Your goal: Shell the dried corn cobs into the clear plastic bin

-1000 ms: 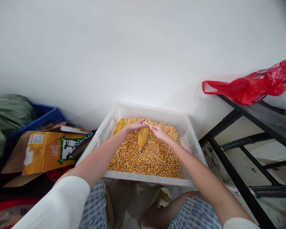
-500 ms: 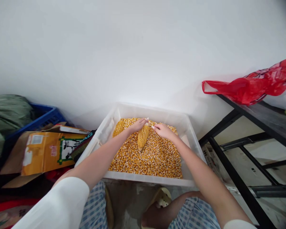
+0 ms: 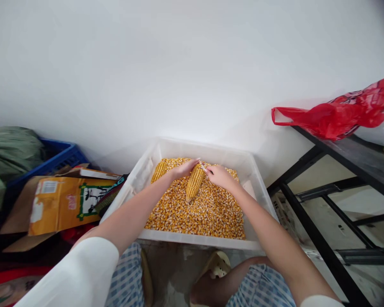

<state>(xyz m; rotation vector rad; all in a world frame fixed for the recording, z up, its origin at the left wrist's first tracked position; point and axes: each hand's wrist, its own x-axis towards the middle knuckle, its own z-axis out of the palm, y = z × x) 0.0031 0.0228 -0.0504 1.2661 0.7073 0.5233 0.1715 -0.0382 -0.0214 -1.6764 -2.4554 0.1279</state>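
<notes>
A yellow corn cob [image 3: 195, 182] slants over loose corn kernels [image 3: 192, 217] in a translucent plastic bin [image 3: 208, 242]. My left hand [image 3: 186, 168] is closed around the cob's far end from the left side. On the other side, my right hand [image 3: 219, 175] has its fingers bent in a pinch at the cob's upper right, where a small pale bit shows. Whether those fingers grip the cob itself is too small to tell. A second corn cob [image 3: 159, 171] lies on the kernels at the bin's left.
Left of the bin are an orange cardboard box [image 3: 67, 204], a blue crate [image 3: 62, 152] and a green sack [image 3: 13, 149]. A black metal frame [image 3: 307, 213] stands close on the right, with a red plastic bag [image 3: 333, 117] on top. A white wall [image 3: 192, 76] rises behind.
The cob has tilted, its far end swinging to the right. My left hand has shifted slightly right with it, and my right hand has stayed about where it was.
</notes>
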